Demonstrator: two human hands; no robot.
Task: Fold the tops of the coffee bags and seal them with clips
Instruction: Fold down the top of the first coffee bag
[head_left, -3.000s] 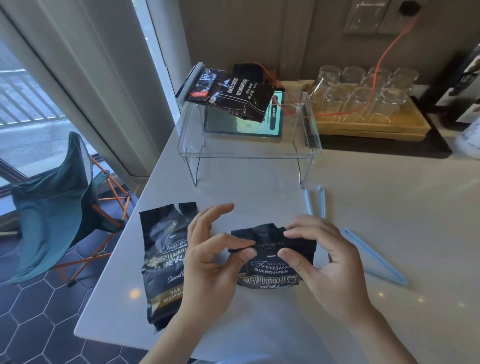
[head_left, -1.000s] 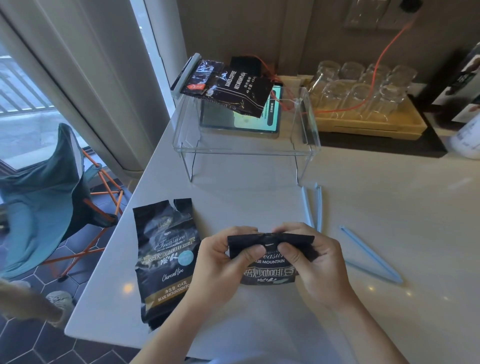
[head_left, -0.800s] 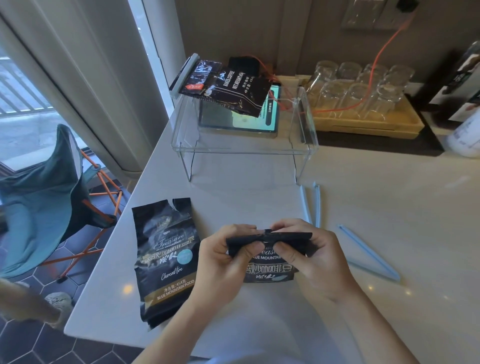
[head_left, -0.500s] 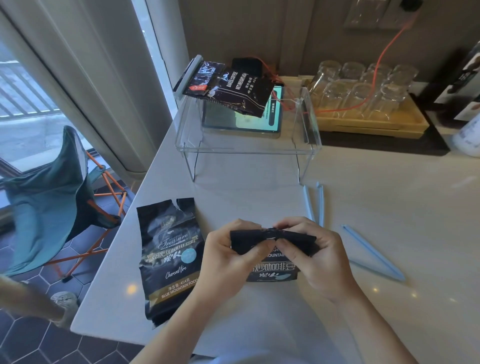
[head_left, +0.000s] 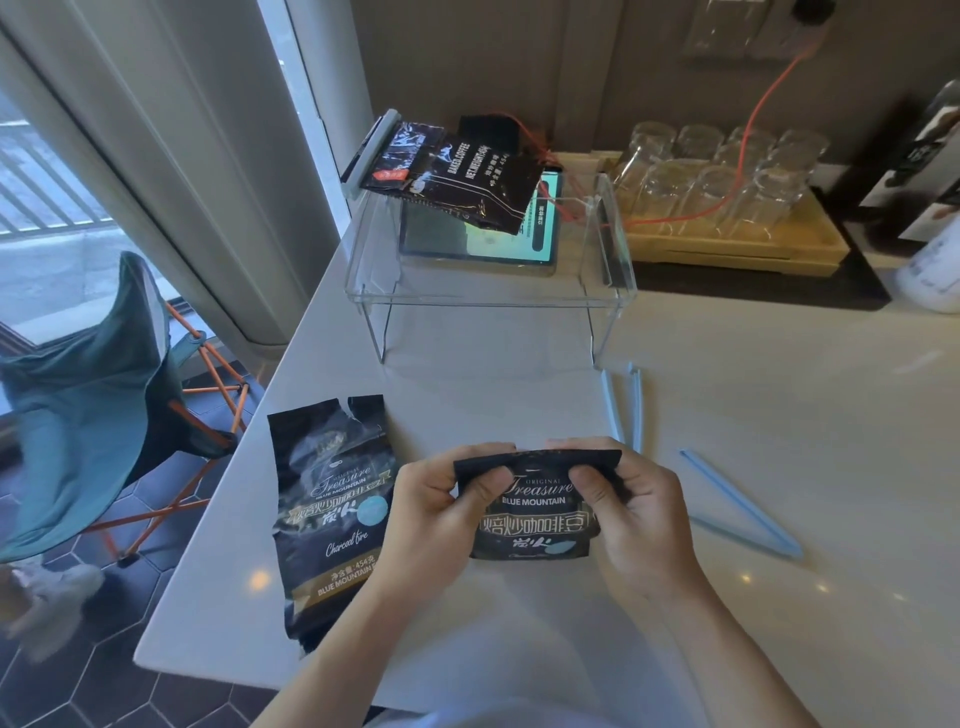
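Observation:
A small black coffee bag (head_left: 535, 512) stands on the white counter in front of me. My left hand (head_left: 436, 519) pinches its folded top at the left corner and my right hand (head_left: 639, 514) pinches it at the right corner. A second black coffee bag (head_left: 330, 514) lies flat to the left with its torn top open. Two light blue clips (head_left: 626, 410) lie side by side just behind my right hand, and another open blue clip (head_left: 737, 506) lies to the right. A third coffee bag (head_left: 457, 174) with a clip along its top rests on the clear stand.
A clear acrylic stand (head_left: 488, 296) with a tablet (head_left: 483, 234) sits behind the bags. A wooden tray (head_left: 727, 244) of upturned glasses is at the back right, with an orange cable across it. The counter's left edge drops to a floor with a green folding chair (head_left: 88, 410).
Both hands have folded the bag's top down from an open, crumpled top to a narrow folded strip. In the last half second the thumbs shifted apart along the fold.

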